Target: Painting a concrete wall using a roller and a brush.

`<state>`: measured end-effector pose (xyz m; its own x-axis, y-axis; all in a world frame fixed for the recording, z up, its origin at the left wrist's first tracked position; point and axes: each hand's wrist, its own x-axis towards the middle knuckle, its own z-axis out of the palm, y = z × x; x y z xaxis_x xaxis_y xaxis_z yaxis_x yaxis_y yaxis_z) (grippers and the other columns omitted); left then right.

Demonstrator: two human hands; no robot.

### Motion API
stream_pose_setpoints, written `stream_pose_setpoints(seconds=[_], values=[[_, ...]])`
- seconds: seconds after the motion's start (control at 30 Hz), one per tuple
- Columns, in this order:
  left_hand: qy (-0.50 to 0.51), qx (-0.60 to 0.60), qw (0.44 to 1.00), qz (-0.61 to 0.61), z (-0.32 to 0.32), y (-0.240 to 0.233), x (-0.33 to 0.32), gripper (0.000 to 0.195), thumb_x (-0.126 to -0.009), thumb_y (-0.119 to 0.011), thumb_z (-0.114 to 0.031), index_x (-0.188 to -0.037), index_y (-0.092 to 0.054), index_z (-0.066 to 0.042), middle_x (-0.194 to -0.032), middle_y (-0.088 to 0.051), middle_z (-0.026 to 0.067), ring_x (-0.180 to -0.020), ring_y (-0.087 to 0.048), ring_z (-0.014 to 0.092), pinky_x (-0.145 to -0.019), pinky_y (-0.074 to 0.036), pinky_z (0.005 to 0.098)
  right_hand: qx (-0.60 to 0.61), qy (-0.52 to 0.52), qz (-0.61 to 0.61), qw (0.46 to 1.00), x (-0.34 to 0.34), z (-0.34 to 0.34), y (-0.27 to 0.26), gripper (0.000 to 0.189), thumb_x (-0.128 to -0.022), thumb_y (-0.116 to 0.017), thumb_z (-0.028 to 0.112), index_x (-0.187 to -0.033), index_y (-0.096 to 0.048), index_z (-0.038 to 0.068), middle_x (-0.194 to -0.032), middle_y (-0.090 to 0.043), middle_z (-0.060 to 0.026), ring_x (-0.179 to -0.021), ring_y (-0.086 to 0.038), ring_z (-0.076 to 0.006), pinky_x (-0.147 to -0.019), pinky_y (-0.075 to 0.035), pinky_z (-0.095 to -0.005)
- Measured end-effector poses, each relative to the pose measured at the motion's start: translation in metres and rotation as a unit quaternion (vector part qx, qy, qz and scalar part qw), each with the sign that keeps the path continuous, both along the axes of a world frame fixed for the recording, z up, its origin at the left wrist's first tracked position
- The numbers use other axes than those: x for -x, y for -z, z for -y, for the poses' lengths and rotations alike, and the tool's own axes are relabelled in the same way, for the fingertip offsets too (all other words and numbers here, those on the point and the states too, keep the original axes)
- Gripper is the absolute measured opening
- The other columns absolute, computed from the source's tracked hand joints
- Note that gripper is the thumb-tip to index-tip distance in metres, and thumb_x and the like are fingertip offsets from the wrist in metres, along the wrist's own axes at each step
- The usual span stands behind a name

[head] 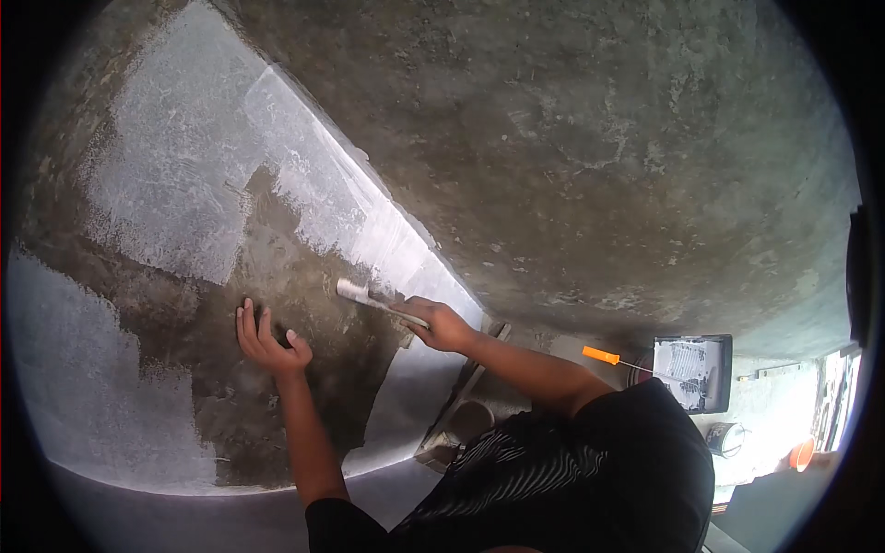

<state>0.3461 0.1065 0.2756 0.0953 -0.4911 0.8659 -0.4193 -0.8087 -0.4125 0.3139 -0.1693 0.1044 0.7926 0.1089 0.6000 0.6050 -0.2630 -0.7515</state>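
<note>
My right hand (446, 326) grips the pale handle of a flat paintbrush (359, 293). White paint coats its bristles, which lie at or close to a bare brown-grey patch (290, 259) of the wall; contact is unclear. Beside the brush runs a band of white paint (387, 238) along the corner edge. My left hand (271, 347) holds nothing, with its fingers apart, over the bare patch. Whether its fingertips touch the wall cannot be told. Larger areas of white paint (180, 159) cover the wall at the upper left and lower left (83, 373).
A second wall (588, 159), unpainted and mottled, meets this one at the corner. At the right sits a black paint tray (724, 373) with white paint, and an orange-handled paint roller (600, 355) rests across it. A metal can (726, 439) and an orange container (802, 455) stand farther off.
</note>
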Motion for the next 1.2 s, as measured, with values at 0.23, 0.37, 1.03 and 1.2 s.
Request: stream_pose_setpoints(seconds=[0.23,0.37,1.03,1.2], values=[[0.01,0.008,1.0,-0.004,0.0,0.0,0.001,0.043,-0.098,-0.044,-0.033,-0.122,-0.057,0.0,-0.136,-0.059,0.0246,-0.126,-0.053,0.045,-0.106,-0.042,0.0552,0.006,0.021,-0.009,1.0,-0.04,0.051,-0.015,0.034,-0.097,-0.064,0.017,-0.13,-0.065,0.012,-0.113,-0.068,-0.0169,-0.104,-0.065,-0.038,-0.091,-0.052,-0.0455],[0.017,0.005,1.0,-0.003,0.001,-0.001,0.0,0.043,-0.099,-0.043,-0.033,-0.122,-0.057,0.0,-0.137,-0.058,0.0247,-0.126,-0.053,0.045,-0.106,-0.042,0.0551,-0.03,0.11,-0.013,0.993,-0.068,0.075,-0.023,0.032,-0.097,-0.064,0.019,-0.128,-0.066,0.01,-0.107,-0.067,-0.0193,-0.099,-0.064,-0.0417,-0.087,-0.051,-0.0473],[0.004,0.003,1.0,-0.006,0.0,0.001,0.0,0.044,-0.099,-0.043,-0.034,-0.123,-0.057,-0.001,-0.138,-0.058,0.0244,-0.127,-0.053,0.045,-0.106,-0.042,0.0554,-0.019,-0.044,-0.021,0.999,-0.006,0.004,0.033,0.043,-0.095,-0.065,0.011,-0.137,-0.062,0.017,-0.118,-0.068,-0.0163,-0.104,-0.066,-0.0382,-0.091,-0.053,-0.0437],[0.003,0.003,1.0,-0.007,0.002,0.001,-0.001,0.044,-0.099,-0.043,-0.035,-0.123,-0.057,-0.001,-0.138,-0.058,0.0242,-0.127,-0.052,0.045,-0.106,-0.042,0.0557,-0.078,0.088,-0.052,0.992,-0.048,0.048,0.032,0.032,-0.096,-0.066,0.016,-0.127,-0.068,0.011,-0.12,-0.069,-0.0177,-0.107,-0.066,-0.0379,-0.092,-0.052,-0.0428]])
